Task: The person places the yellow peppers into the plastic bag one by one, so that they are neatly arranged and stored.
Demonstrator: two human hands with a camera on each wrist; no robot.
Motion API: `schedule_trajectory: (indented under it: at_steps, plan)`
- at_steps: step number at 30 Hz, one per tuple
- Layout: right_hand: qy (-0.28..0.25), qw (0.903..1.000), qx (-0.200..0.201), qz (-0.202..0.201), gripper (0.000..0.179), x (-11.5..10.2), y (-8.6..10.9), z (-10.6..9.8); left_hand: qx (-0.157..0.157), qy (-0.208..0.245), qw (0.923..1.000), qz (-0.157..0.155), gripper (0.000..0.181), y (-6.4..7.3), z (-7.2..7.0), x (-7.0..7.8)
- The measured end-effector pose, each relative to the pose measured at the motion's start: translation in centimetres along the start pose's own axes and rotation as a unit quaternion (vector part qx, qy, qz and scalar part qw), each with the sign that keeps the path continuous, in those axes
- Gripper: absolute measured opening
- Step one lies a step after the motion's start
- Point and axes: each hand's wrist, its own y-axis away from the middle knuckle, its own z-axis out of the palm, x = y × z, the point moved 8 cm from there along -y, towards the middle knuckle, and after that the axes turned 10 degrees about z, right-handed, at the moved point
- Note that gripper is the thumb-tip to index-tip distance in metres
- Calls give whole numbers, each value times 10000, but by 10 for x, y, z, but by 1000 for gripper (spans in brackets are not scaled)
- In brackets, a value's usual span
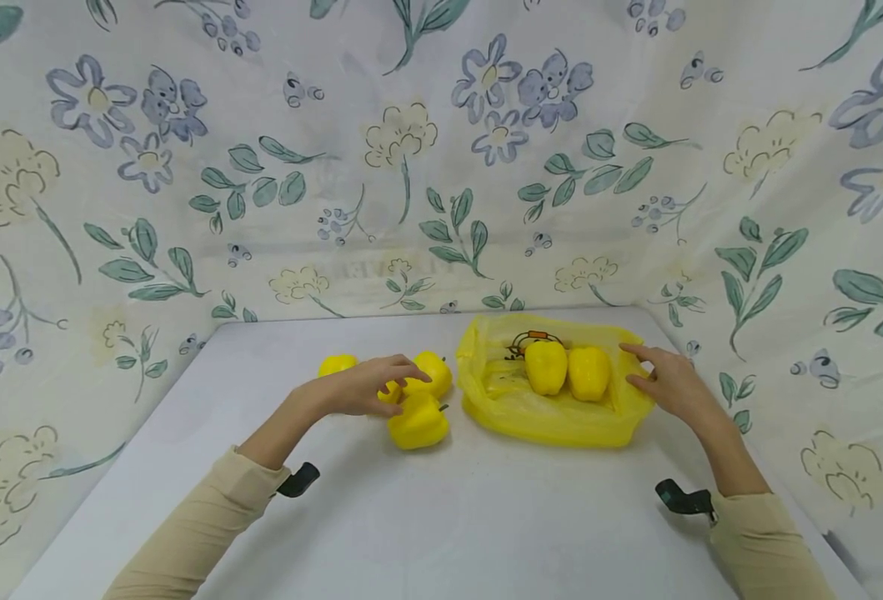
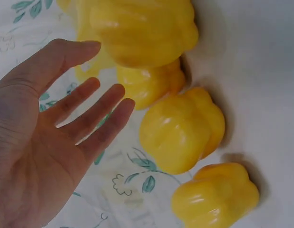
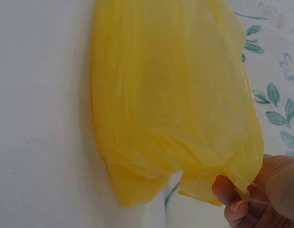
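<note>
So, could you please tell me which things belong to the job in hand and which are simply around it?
In the job:
yellow bag, pinched by right hand
two bagged peppers
loose peppers, near left hand

Surroundings:
floral cloth
white tabletop
black wrist attachments

Left grip [image 2: 47, 152] near yellow peppers [image 2: 178, 135]

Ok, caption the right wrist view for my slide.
Right hand pinches a yellow plastic bag on a white table.
</note>
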Motion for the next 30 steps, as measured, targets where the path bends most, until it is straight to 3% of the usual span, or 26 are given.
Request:
schedule_trajectory:
  at_steps: [4,11,19,30]
  plan:
    - [-2,10000,-20,54,53,2,1,0,-107,-15,9998,170,60,0,11,2]
    - [-50,10000,1,20,52,-1,1,-1,-353,-183,9991,120,72,4,27,1]
    - [18,10000,43,76,52,0,1,0,-389,-13,9992,136,72,6,31,3]
    - [16,9999,-24,100,52,1,-2,-1,-253,-151,9995,-120,79,11,34,-3]
